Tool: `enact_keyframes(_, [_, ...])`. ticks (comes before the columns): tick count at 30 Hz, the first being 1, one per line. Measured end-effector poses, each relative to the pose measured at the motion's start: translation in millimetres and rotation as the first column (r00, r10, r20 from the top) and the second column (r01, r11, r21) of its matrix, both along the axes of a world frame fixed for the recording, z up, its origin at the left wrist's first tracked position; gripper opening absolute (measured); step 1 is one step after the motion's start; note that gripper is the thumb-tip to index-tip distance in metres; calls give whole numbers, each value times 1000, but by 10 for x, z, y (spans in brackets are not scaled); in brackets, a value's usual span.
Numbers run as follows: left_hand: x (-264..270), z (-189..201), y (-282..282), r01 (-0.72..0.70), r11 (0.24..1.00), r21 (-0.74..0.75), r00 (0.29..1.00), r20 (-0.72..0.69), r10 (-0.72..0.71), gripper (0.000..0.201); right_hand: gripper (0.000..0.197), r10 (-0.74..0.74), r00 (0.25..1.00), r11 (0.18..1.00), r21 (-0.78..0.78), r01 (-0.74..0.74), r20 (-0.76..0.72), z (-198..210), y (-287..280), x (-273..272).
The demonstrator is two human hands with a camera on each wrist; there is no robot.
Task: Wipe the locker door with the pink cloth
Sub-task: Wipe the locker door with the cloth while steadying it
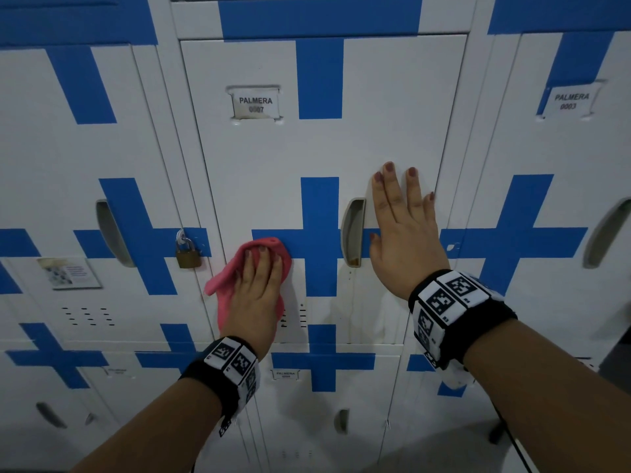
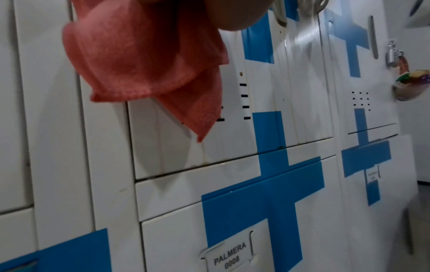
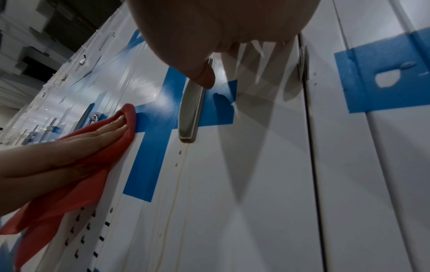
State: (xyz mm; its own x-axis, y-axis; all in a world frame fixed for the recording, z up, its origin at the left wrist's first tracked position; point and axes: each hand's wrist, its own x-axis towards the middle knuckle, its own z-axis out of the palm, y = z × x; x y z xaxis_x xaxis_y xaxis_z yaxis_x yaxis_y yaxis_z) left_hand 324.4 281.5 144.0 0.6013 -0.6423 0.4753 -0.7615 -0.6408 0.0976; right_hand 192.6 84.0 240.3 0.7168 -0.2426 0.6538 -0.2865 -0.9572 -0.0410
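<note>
- Far left: neighbouring locker carries a brass padlock (image 1: 187, 256) on its hasp, just beside the target door's left edge.
- Left hand (image 1: 254, 295): fingers straight, flat on the pink cloth (image 1: 223, 285), pressing it against the locker door (image 1: 266, 158). Cloth sits left of centre at mid-height, its top fold on the horizontal bar of the blue cross (image 1: 319, 233); loose corners hang below the palm, over the vent slots (image 1: 302, 315).
- Centre: recessed handle (image 1: 353, 230), untouched by the cloth. Name card "PALMERA" (image 1: 255, 103) above.
- Right hand (image 1: 403, 230): fingers spread and straight, palm flat on the door right of the handle, holding nothing. It appears to brace the door.
- Step in hand, as judged: wiping under way, mid-door.
- Next move calls for: keep flat pressure, sweep the cloth rightward across the cross toward the handle; upper panel likely remains to cover.
</note>
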Motion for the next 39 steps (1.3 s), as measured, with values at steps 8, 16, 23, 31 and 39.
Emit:
enact_keyframes(8, [51,-120,-112,134,987,94,978,150,-147,124,85,-4,1000,1000,-5,4,0,2,10,-6])
enact_keyframes(16, [117,-191,-15,175,953,248,931,273,-242,124,85,-5,1000,1000,-14,5,-1,3,-3,-13])
enact_keyframes(23, [41,-235,76,178,927,330,905,316,-286,116,86,-2,1000,1000,-14,2,-4,2,-11,-17])
enact_keyframes(31, [-103,-28,224,114,978,176,992,24,-120,114,85,-8,1000,1000,-13,7,-11,7,-8,-16])
enact_keyframes(39, [35,124,362,-32,995,96,986,-162,47,132,86,-10,1000,1000,-17,10,-9,-2,-10,-14])
